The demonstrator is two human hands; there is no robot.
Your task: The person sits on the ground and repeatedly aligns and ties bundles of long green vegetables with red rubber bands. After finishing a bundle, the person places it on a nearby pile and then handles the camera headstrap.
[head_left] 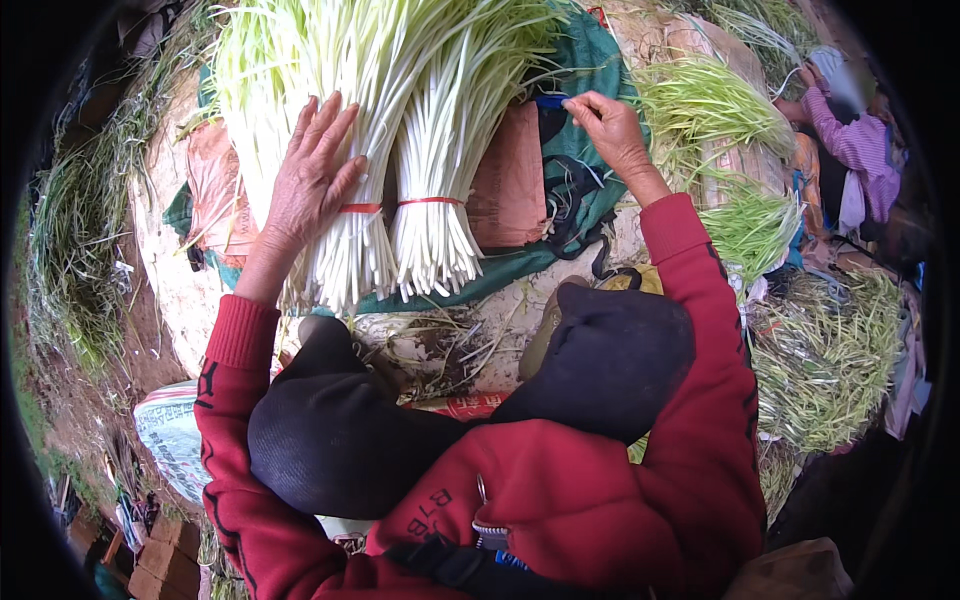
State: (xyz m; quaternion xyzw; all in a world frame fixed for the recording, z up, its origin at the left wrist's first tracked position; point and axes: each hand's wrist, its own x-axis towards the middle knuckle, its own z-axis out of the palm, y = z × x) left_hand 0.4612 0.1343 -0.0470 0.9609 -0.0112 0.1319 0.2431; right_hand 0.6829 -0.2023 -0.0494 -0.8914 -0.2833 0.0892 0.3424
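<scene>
My left hand lies with fingers spread on the left bundle of long chive-like greens, which have white stems and pale green leaves. A red band circles its stems close to my thumb. Touching it on the right is a second bundle, with its own red band. My right hand is raised to the right of the bundles, thumb and forefinger pinched together near a blue strip. What the pinch holds, if anything, is too small to make out.
Beneath the bundles lie a green cloth and a reddish-brown board. Loose greens lie to the right, with a heap of trimmings nearer. Another person in a purple sleeve sits at far right. A white sack lies at left.
</scene>
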